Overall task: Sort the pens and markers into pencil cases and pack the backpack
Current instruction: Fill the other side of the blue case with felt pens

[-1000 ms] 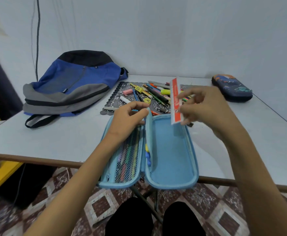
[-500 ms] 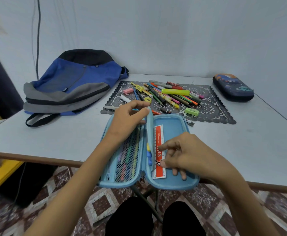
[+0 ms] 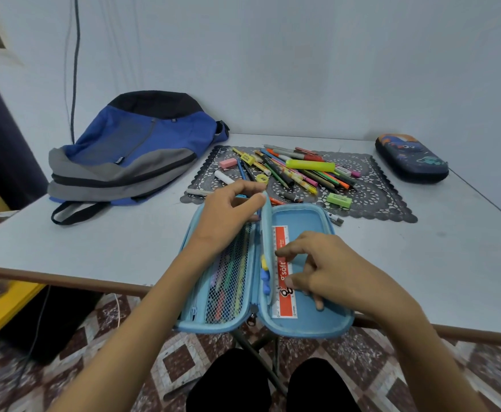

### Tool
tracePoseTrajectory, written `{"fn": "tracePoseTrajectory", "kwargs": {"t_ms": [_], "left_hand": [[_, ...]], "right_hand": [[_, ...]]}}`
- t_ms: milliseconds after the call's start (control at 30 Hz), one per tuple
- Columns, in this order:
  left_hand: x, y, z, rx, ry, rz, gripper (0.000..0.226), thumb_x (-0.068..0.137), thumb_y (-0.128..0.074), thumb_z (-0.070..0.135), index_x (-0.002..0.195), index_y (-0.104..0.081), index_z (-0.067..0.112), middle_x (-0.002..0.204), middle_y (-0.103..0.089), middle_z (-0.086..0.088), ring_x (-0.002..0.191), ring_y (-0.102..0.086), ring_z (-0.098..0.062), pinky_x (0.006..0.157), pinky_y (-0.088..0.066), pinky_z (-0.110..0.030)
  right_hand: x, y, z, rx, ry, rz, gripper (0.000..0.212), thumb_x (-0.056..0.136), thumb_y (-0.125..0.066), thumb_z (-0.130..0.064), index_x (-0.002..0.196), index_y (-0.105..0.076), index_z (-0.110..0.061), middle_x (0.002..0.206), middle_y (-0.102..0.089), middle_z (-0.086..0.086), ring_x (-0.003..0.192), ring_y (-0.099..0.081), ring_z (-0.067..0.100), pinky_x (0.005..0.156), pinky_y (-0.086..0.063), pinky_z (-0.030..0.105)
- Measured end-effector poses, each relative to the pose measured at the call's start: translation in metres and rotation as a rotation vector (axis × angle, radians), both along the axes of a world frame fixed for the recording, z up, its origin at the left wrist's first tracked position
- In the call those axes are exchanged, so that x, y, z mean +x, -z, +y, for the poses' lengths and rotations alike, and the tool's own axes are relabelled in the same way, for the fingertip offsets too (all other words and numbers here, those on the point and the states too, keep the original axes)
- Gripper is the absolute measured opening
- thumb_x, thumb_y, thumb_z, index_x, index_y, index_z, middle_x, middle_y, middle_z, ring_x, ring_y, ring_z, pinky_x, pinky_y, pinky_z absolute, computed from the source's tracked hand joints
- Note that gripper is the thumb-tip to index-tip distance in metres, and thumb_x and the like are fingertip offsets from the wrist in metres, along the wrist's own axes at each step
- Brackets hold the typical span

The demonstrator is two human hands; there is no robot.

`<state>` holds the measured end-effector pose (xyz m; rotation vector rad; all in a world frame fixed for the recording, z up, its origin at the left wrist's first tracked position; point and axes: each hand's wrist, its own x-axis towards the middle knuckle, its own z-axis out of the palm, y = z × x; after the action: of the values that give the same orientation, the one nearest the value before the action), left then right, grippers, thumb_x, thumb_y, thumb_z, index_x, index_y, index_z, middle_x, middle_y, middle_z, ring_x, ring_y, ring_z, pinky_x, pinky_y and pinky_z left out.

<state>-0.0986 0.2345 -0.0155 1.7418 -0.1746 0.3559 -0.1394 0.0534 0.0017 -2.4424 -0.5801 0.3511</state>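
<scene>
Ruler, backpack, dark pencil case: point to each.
ruler (image 3: 282,242), head view, upper red strip.
backpack (image 3: 166,135), head view, blue front panel.
dark pencil case (image 3: 411,157), head view, printed lid.

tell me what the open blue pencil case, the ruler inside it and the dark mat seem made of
The pencil case: moulded foam shell, probably fabric-covered, matte, rounded rim; its pocket is netting. The ruler: likely thin plastic, smooth, printed red with pale edges. The mat: looks like cut-out vinyl or lace; unclear which.
</scene>
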Motion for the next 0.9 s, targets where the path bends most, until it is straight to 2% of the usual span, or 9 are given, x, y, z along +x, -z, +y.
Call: {"fn": "tracePoseTrajectory", "kwargs": {"t_ms": [300,400,467,567,667,700,767,833,900], "left_hand": [[0.002,0.001,0.001,-0.004,0.006,0.0,0.019,0.093,-0.062,0.011,0.11,-0.07,0.006,0.1,-0.071,-0.012,0.077,-0.063,-0.007,0.063,-0.05,-0.013],[0.002,0.001,0.001,0.0,0.007,-0.003,0.02,0.093,-0.062,0.011,0.111,-0.07,0.006,0.098,-0.071,-0.007,0.074,-0.063,-0.003,0.062,-0.05,-0.013],[0.001,0.001,0.001,0.001,0.009,-0.003,0.02,0.093,-0.062,0.011,0.111,-0.07,0.006,0.094,-0.07,-0.004,0.07,-0.062,-0.001,0.062,-0.049,-0.012],[0.001,0.001,0.001,-0.004,0.006,0.002,0.021,0.093,-0.063,0.012,0.111,-0.07,0.006,0.094,-0.071,-0.002,0.071,-0.064,-0.002,0.063,-0.05,-0.013],[0.002,0.001,0.002,0.002,0.007,0.011,0.021,0.093,-0.063,0.013,0.112,-0.07,0.007,0.101,-0.072,-0.004,0.08,-0.067,-0.006,0.066,-0.052,-0.016],[0.002,0.001,0.002,0.003,0.007,0.015,0.021,0.093,-0.063,0.014,0.112,-0.07,0.008,0.102,-0.073,-0.005,0.082,-0.067,-0.007,0.067,-0.053,-0.016],[0.001,0.001,0.002,0.0,0.009,0.019,0.021,0.093,-0.063,0.014,0.112,-0.07,0.008,0.103,-0.073,-0.006,0.084,-0.068,-0.007,0.068,-0.053,-0.017],[0.001,0.001,0.002,-0.006,0.012,0.021,0.021,0.093,-0.063,0.014,0.112,-0.071,0.008,0.103,-0.073,-0.006,0.084,-0.068,-0.007,0.067,-0.053,-0.016],[0.001,0.001,0.002,-0.012,0.013,0.022,0.021,0.092,-0.063,0.014,0.111,-0.071,0.008,0.103,-0.073,-0.005,0.084,-0.068,-0.007,0.067,-0.053,-0.016]], "right_hand": [[0.005,0.002,0.003,-0.026,0.007,-0.011,0.05,0.08,-0.078,-0.015,0.127,-0.061,-0.014,0.115,-0.053,-0.003,0.046,-0.059,0.018,0.061,-0.058,0.04],[0.006,0.003,0.001,-0.005,0.016,0.009,0.049,0.078,-0.08,-0.016,0.123,-0.062,-0.015,0.103,-0.063,0.004,0.044,-0.057,0.017,0.058,-0.057,0.042],[0.007,0.002,-0.001,0.015,0.02,0.04,0.046,0.077,-0.08,-0.015,0.12,-0.063,-0.018,0.087,-0.068,0.008,0.041,-0.055,0.014,0.053,-0.054,0.038],[0.01,-0.008,-0.004,0.161,0.051,0.093,0.029,0.082,-0.073,-0.007,0.108,-0.067,-0.017,0.068,-0.068,0.001,0.039,-0.052,0.008,0.045,-0.049,0.03],[0.037,-0.017,-0.012,0.356,0.24,-0.074,0.019,0.085,-0.067,-0.003,0.098,-0.072,-0.017,0.078,-0.07,0.004,0.047,-0.055,0.01,0.044,-0.044,0.022],[0.052,-0.017,-0.017,0.341,0.319,-0.187,0.02,0.085,-0.066,-0.003,0.097,-0.073,-0.017,0.082,-0.071,0.005,0.052,-0.056,0.009,0.049,-0.044,0.02],[0.083,-0.016,-0.029,0.149,0.463,-0.363,0.026,0.084,-0.062,-0.002,0.101,-0.074,-0.018,0.096,-0.072,0.006,0.072,-0.062,0.015,0.066,-0.044,0.023],[0.106,-0.015,-0.042,-0.099,0.551,-0.373,0.031,0.083,-0.061,-0.003,0.106,-0.072,-0.02,0.108,-0.07,0.006,0.091,-0.064,0.025,0.074,-0.043,0.028],[0.119,-0.013,-0.049,-0.161,0.552,-0.297,0.022,0.083,-0.065,-0.004,0.101,-0.073,-0.015,0.101,-0.071,0.01,0.087,-0.066,0.026,0.073,-0.047,0.03]]}}
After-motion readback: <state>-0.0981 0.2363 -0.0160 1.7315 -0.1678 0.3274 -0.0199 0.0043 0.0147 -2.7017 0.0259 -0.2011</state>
